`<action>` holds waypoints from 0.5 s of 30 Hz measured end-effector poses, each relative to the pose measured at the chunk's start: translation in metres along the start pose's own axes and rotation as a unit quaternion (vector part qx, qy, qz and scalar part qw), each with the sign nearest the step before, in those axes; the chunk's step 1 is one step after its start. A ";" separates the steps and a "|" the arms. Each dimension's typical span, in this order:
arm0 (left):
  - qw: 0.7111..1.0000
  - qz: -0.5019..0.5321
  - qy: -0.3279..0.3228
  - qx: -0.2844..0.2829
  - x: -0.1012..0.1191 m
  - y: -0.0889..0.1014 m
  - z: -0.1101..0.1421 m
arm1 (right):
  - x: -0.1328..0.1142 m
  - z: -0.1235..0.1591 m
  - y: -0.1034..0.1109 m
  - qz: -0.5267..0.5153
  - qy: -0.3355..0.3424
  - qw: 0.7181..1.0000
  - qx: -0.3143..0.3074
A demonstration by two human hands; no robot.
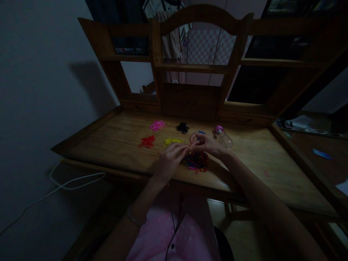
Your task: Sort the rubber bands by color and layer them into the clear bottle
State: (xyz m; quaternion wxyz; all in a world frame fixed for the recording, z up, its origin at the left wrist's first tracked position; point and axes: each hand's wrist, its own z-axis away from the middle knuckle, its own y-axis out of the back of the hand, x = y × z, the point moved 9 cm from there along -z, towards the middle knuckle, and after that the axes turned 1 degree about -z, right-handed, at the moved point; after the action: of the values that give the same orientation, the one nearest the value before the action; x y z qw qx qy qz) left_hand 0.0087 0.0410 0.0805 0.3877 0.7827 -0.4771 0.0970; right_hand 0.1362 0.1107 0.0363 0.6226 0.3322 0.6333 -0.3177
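My left hand (170, 159) and my right hand (204, 143) meet fingertip to fingertip just above a mixed heap of small coloured rubber bands (198, 162) on the wooden desk (114, 139). Both hands pinch with fingers pressed together; what they hold is too small and dark to name. Sorted little piles lie beyond them: pink (157, 125), black (182, 127), red (146, 141), yellow (172, 141) and a few blue bands (201, 132) behind my right hand.
A small clear bottle with a pink cap (223, 136) lies right of my right hand. A wooden hutch with shelves (195, 69) rises at the desk's back. A white cable (67, 183) hangs at the left. Papers lie on the surface at far right (301, 123).
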 end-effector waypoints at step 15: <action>0.981 -0.177 0.069 -0.043 -0.071 0.019 -0.005 | -0.009 0.002 0.036 0.103 0.018 0.986 0.129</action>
State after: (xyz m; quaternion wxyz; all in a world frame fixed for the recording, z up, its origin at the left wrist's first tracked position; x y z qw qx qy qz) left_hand -0.0434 0.0867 0.0568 0.4638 0.8291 -0.3064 0.0600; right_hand 0.1670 0.1296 0.0458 0.5922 0.4793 0.5605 -0.3245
